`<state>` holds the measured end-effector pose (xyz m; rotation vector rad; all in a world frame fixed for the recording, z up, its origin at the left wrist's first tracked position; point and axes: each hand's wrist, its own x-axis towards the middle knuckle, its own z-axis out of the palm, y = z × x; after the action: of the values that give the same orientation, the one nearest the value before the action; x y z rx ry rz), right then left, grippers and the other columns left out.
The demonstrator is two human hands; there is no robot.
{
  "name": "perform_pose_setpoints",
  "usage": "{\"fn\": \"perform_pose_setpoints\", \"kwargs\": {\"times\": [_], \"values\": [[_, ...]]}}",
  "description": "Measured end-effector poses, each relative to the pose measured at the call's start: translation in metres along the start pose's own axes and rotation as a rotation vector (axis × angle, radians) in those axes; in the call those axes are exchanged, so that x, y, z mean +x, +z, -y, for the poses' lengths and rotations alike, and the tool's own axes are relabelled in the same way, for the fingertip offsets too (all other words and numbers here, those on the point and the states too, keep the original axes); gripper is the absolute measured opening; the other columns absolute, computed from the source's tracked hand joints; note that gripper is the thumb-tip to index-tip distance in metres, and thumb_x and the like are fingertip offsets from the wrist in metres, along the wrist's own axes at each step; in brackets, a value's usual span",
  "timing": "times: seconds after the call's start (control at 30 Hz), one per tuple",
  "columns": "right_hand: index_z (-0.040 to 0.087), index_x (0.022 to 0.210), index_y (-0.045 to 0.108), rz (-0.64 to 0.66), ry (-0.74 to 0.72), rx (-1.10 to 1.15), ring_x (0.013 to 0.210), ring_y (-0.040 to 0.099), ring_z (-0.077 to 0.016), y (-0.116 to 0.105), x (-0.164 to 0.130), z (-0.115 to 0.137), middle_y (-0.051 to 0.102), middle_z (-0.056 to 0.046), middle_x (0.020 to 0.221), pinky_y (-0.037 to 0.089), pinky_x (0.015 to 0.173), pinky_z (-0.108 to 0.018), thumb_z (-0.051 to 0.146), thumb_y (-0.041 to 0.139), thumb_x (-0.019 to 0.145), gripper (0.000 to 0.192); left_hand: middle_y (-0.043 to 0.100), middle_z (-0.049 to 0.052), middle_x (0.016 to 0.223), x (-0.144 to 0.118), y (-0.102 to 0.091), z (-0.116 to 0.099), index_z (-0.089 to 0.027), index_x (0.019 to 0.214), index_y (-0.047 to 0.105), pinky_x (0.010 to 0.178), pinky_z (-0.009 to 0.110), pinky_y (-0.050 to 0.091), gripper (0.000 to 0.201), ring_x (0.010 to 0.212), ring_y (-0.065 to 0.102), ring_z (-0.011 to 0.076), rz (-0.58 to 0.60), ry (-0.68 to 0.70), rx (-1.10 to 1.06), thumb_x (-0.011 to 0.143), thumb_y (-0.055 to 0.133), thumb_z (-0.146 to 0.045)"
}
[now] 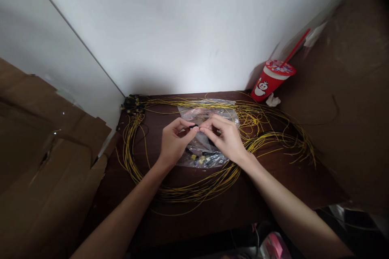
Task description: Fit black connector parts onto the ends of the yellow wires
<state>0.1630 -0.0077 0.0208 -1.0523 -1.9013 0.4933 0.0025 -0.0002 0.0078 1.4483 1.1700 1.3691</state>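
Note:
My left hand (176, 138) pinches a small black part (193, 126) between thumb and forefinger; its exact kind is too small to tell. Fingertips of my right hand (223, 133) meet it from the other side, closed together, and whatever they grip is hidden. Below both hands lies a clear plastic bag (182, 161) with black and yellow pieces (193, 156) in it or on it. Around the bag runs a large loop of thin yellow and black wires (194, 194). At the loop's far left corner the wires end in a cluster of dark connectors (133, 104).
A red cup (267, 85) with a straw stands at the back right beside a crumpled white tissue (272, 100). Cardboard (45, 137) rises at the left, and a brown panel (352, 101) at the right. Behind the dark tabletop (212, 222) is a white wall (197, 32).

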Motion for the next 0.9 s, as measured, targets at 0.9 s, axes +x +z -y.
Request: {"fn": "perform_pose_setpoints", "kwargs": {"times": [0.9], "values": [[0.017,0.077,0.062,-0.017,0.13,0.108,0.064,0.048,-0.0115,0.0015,0.001,-0.0048,0.054,0.0,0.069,0.038,0.057,-0.024,0.026,0.057,0.085,0.013,0.063,-0.003,0.062,0.001,-0.0002,-0.0039,-0.017,0.069,0.06,0.052,0.021,0.043,0.018,0.054,0.055,0.0084,0.007,-0.113,-0.175,0.065,0.076,-0.024]]}}
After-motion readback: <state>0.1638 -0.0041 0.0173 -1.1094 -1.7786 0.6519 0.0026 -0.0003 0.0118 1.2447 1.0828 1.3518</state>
